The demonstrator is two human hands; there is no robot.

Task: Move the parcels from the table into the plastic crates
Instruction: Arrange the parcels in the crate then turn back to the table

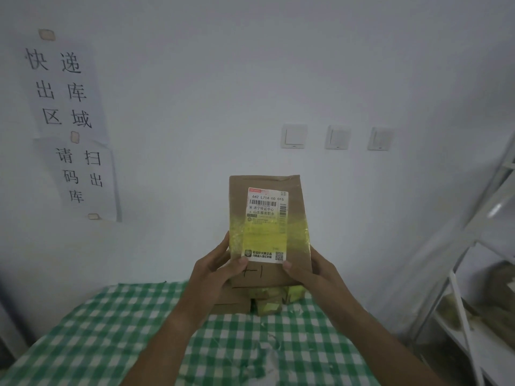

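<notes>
The left hand point(216, 267) is gripping the lower left edge of a brown parcel point(269, 227), thumb curled onto its face; the right hand point(305, 270) is gripping the lower right edge likewise. The parcel is being held upright above the checked table point(111, 330), over more parcels point(259, 300). This looks like the lifting step; no crate is showing, so carrying it across probably comes next.

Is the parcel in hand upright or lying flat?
Upright: the cardboard parcel stands on end, label facing the camera, left hand and right hand holding its lower edges above the table.
</notes>
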